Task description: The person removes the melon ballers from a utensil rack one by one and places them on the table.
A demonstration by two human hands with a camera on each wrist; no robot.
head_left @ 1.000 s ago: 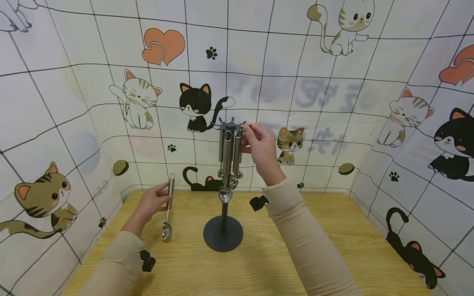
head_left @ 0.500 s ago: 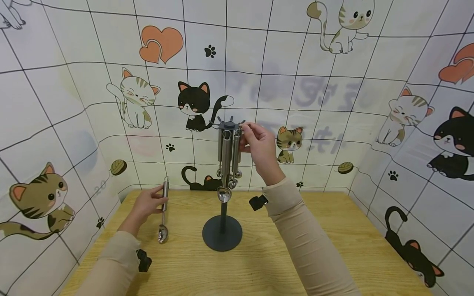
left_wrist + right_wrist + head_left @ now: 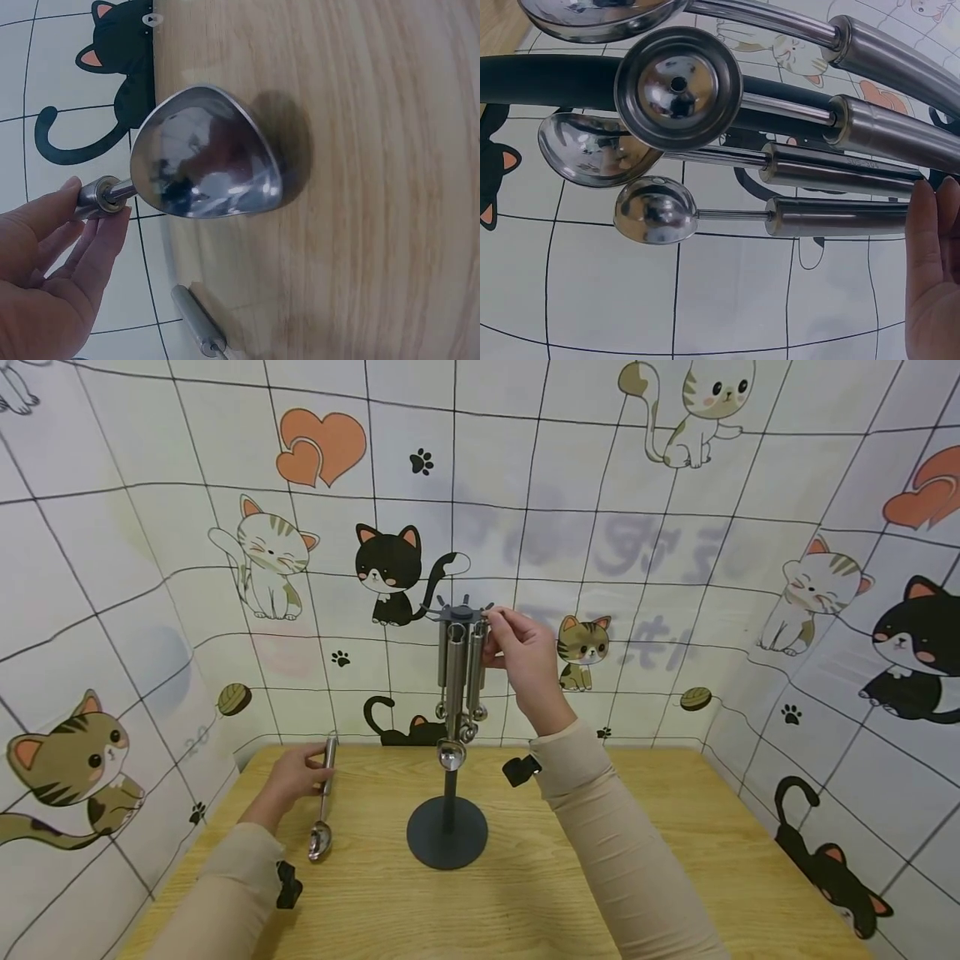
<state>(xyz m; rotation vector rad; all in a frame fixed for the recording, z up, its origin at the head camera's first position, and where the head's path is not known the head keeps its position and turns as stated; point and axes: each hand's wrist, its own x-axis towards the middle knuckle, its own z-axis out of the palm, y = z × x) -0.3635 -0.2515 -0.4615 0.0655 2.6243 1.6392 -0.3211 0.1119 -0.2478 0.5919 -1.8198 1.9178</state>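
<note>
Over the left part of the desk (image 3: 360,906), the left hand (image 3: 291,774) is pinching a big scoop (image 3: 202,154) by its handle, so its bowl is hanging lowest; whether it is touching the desk, I cannot tell. Another handle (image 3: 198,321) is lying near the back edge, probably being hidden by that hand in the head view. At the top of the stand (image 3: 447,837), the right hand (image 3: 528,656) is gripping, it seems, the upper end of a small scoop (image 3: 656,211) between thumb and fingers, perhaps steadying it there. Other utensils (image 3: 679,112) are hanging handle-up around the top, the stand's broad base presumably keeping everything from tipping.
</note>
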